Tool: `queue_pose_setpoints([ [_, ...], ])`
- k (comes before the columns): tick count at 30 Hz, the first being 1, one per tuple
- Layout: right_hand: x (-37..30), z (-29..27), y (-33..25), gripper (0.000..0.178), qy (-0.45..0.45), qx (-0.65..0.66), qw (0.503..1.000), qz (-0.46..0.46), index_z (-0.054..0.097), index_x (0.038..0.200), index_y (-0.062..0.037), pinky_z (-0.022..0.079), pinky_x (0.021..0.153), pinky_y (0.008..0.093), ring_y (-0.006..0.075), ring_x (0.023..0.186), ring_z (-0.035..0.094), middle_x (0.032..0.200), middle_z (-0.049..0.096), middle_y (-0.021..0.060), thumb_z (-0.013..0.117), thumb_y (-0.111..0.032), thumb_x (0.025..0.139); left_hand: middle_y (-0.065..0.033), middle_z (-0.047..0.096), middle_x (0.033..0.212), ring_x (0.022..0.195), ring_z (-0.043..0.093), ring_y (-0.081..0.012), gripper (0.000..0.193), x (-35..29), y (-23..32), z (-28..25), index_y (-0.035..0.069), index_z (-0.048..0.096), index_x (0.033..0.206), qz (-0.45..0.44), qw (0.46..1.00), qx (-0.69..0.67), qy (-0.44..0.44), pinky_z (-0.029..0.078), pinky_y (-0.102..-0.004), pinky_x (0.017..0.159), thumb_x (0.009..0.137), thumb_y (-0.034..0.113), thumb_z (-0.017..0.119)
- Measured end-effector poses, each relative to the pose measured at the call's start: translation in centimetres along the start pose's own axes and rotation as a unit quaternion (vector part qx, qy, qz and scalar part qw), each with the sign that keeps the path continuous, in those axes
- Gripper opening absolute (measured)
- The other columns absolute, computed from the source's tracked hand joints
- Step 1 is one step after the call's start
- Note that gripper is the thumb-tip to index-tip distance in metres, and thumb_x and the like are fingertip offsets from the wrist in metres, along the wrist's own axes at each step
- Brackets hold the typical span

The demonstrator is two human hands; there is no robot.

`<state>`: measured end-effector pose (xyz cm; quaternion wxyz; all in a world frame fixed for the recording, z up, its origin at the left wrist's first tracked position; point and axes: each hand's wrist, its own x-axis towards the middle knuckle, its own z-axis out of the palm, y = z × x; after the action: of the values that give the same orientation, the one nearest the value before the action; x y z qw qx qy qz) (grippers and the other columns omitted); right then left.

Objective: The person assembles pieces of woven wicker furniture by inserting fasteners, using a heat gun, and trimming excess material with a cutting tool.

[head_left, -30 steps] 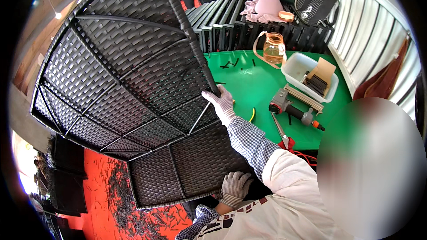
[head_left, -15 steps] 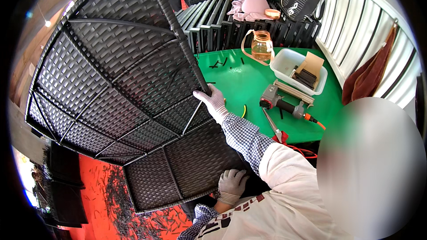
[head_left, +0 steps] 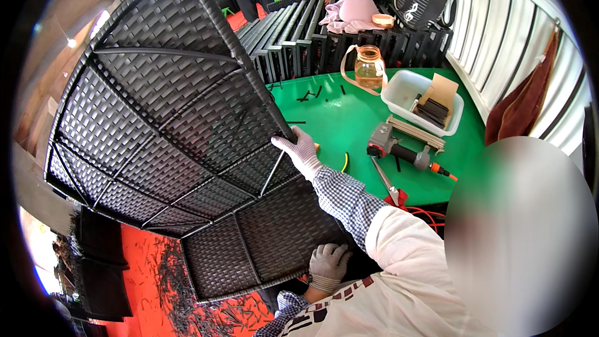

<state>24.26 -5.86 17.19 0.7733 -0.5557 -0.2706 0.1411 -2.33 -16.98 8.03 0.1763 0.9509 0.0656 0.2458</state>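
I watched remotely: smooth green tabletop (head_left: pixel 349 112) carried wide-mouthed transparent orange jar (head_left: pixel 369 65), translucent white rectangular plastic bin (head_left: pixel 404 90), grey-and-black nail gun (head_left: pixel 404 151), silver pointed tool (head_left: pixel 385 178), curved yellow piece (head_left: pixel 345 162), scattered short black strips (head_left: pixel 319 92). Below, I saw red floor (head_left: pixel 138 262) strewn thickly with thin black scraps (head_left: pixel 178 287).

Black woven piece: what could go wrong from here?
Possible risks:
1. Tipping or twisting: the right hand grips one side edge of the black woven piece; the left hand is at its lower panel, grip unclear.
2. Knocks: a swing toward the green table might hit the grey nail gun or orange jar.
3. Slips: loose black scraps litter the red floor and might slide underfoot.
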Motion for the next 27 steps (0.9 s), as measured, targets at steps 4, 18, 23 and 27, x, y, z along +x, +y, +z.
queue_pose_setpoints([
  [4, -0.14, -0.32, -0.14, 0.045, -0.001, 0.034, 0.999, 0.011, 0.056, 0.085, -0.0099, 0.039, 0.070, 0.0301, 0.0094, 0.071, 0.044, 0.072, 0.046, -0.0040, 0.085, -0.044, 0.086, -0.0067, 0.066, 0.093, 0.086, 0.064, -0.0299, 0.024, 0.03, 0.10, 0.01, 0.012, 0.075, 0.101, -0.001, 1.000, 0.001, -0.002, 0.053, -0.0440, 0.074, 0.082, 0.027, 0.080],
  [18, -0.07, -0.10, -0.22, 0.042, -0.006, 0.044, 0.999, 0.014, 0.055, 0.086, -0.0098, 0.034, 0.067, 0.0294, 0.0088, 0.072, 0.037, 0.075, 0.041, -0.0054, 0.085, -0.038, 0.087, -0.0077, 0.065, 0.094, 0.087, 0.064, -0.0307, 0.026, -0.04, 0.04, -0.12, 0.012, 0.074, 0.104, 0.000, 1.000, -0.007, -0.009, 0.053, -0.0444, 0.073, 0.082, 0.026, 0.080],
  [23, -0.17, 0.01, -0.33, 0.043, 0.000, 0.038, 0.999, 0.010, 0.056, 0.086, -0.0098, 0.035, 0.066, 0.0289, 0.0085, 0.071, 0.039, 0.074, 0.043, -0.0052, 0.086, -0.040, 0.086, -0.0075, 0.065, 0.094, 0.087, 0.064, -0.0307, 0.026, -0.07, -0.15, -0.09, 0.012, 0.074, 0.104, 0.005, 1.000, -0.012, -0.007, 0.053, -0.0444, 0.073, 0.082, 0.027, 0.080],
  [27, 0.09, -0.06, 0.10, 0.044, 0.009, 0.037, 0.999, 0.005, 0.056, 0.084, -0.0103, 0.037, 0.066, 0.0286, 0.0081, 0.070, 0.041, 0.072, 0.047, -0.0050, 0.087, -0.042, 0.084, -0.0069, 0.066, 0.094, 0.087, 0.064, -0.0304, 0.026, -0.07, -0.16, -0.01, 0.013, 0.074, 0.104, 0.005, 1.000, -0.007, -0.009, 0.053, -0.0443, 0.074, 0.082, 0.027, 0.080],
])
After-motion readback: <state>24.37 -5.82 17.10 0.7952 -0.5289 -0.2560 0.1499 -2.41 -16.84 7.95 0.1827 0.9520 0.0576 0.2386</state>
